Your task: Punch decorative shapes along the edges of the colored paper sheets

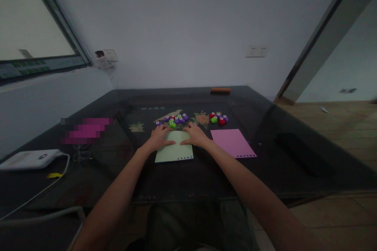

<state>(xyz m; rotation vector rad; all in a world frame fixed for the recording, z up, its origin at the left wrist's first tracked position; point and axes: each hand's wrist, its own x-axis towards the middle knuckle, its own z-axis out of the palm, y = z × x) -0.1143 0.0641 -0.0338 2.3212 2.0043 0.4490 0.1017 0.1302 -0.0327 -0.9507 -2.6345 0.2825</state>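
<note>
A pale green sheet of paper (173,151) with a row of holes along its near edge lies before me on the dark table. My left hand (160,137) grips its far left corner, thumb across the top, fingers bent at the far edge. At the far right corner my right hand (196,135) grips it likewise, thumb pointing inward. Just past my fingertips sits a cluster of small purple, green and red pieces (178,119) with eye-like white dots. A second group of such pieces (218,118) lies farther right, behind a pink sheet of paper (232,143).
A white device (32,159) with a cable sits at the left, near a blurred magenta item (86,130). On the right lies a black elongated case (303,153). A brown bar-shaped object (220,91) rests at the table's (206,180) back edge, before the wall.
</note>
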